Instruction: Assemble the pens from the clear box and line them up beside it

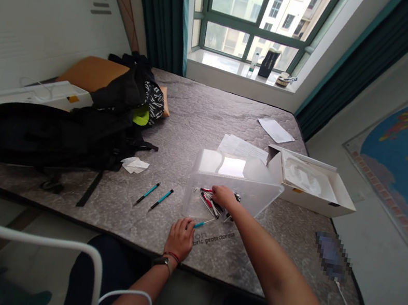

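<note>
A clear plastic box [199, 178] lies on its side with its mouth toward me. Inside are several loose pens [206, 200], red, white and black, with thin rods among them. My right hand [223, 198] reaches into the box, its fingers bent together over the pens; what they pinch is hidden. Just in front of the box, my left hand [180, 236] is closed around a blue pen [199, 224], and a thin pale rod juts from its end toward the box. Two teal and black pens [161, 199] lie side by side, apart from the left hand.
A black backpack [53, 134] and a crumpled tissue [134, 165] are on the left of the mattress [196, 104]. Paper sheets [244, 148] and an open white box [314, 199] lie behind and right. A phone [331, 256] with a cable is at far right; a white rail [16, 231] crosses lower left.
</note>
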Demonstrator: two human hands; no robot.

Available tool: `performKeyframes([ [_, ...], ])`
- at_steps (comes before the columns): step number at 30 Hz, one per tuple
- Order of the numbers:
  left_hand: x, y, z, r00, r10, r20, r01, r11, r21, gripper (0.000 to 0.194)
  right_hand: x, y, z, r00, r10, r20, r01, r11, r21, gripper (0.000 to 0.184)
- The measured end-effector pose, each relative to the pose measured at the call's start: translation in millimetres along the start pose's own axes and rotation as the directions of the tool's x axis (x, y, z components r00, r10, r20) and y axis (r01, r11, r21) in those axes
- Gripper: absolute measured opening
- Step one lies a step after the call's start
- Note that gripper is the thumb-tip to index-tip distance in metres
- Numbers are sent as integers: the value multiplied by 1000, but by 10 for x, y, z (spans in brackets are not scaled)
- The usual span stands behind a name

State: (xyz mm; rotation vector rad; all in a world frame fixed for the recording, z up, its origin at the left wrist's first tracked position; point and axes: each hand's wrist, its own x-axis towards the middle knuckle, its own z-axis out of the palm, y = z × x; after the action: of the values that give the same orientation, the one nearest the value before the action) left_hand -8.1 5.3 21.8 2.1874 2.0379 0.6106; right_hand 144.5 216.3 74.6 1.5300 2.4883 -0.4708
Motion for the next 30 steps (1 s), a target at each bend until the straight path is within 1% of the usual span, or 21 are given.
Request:
performKeyframes([
  [2, 1, 1, -3, 1000, 2, 2, -2, 1000, 0, 22, -67, 49, -5, 999, 9, -52, -7, 999, 40, 23],
  [5, 2, 2, -9, 1000, 0, 13, 0, 1000, -6, 22, -165, 136, 9, 985, 78, -155, -48, 980, 192, 17],
  [8, 2, 6, -18, 1000, -3, 20, 4, 1000, -10, 22, -245, 203, 39, 959, 168, -230, -76, 929, 361, 14],
  [11, 4, 14, -24, 1000, -4, 18, 4, 1000, -10, 22, -283, 231, 60, 927, 232, -293, -52, 857, 513, 11],
  [14, 6, 21, -27, 1000, -2, 10, 2, 1000, -6, 22, -267, 237, 30, 881, 300, -366, 12, 758, 652, 10],
  [16, 7, 24, -30, 1000, 0, 10, 0, 1000, -5, 22, -247, 240, -28, 832, 386, -398, 47, 667, 744, 12],
  [18, 8, 25, -34, 1000, 2, 10, -2, 1000, -5, 22, -253, 242, -91, 786, 478, -392, 70, 561, 825, 17],
  [19, 9, 25, -35, 1000, 3, 9, -3, 1000, -4, 22, -277, 238, -109, 774, 512, -373, 81, 504, 860, 20],
  [20, 9, 24, -36, 1000, 3, 7, -3, 1000, -2, 22, -319, 228, -107, 773, 531, -347, 91, 448, 889, 23],
  [21, 10, 22, -36, 1000, 4, 6, -4, 1000, 0, 22, -382, 212, -80, 782, 536, -319, 98, 398, 912, 26],
  [23, 11, 20, -34, 1000, 4, 4, -4, 1000, 3, 22, -565, 157, 63, 827, 501, -257, 91, 331, 939, 29],
  [24, 12, 19, -32, 1000, 4, 3, -4, 1000, 4, 22, -679, 123, 174, 852, 470, -230, 72, 330, 941, 28],
  [26, 11, 18, -28, 1000, 2, 3, -2, 1000, 2, 23, -925, 55, 437, 910, 387, -149, -9, 379, 925, 25],
  [28, 10, 21, -27, 1000, -4, 5, 4, 1000, 2, 23, -1152, 7, 684, 937, 333, -105, -76, 489, 869, 19],
  [30, 8, 24, -30, 1000, -6, 10, 6, 1000, 3, 23, -1320, -6, 838, 948, 289, -129, -79, 611, 788, 13],
])
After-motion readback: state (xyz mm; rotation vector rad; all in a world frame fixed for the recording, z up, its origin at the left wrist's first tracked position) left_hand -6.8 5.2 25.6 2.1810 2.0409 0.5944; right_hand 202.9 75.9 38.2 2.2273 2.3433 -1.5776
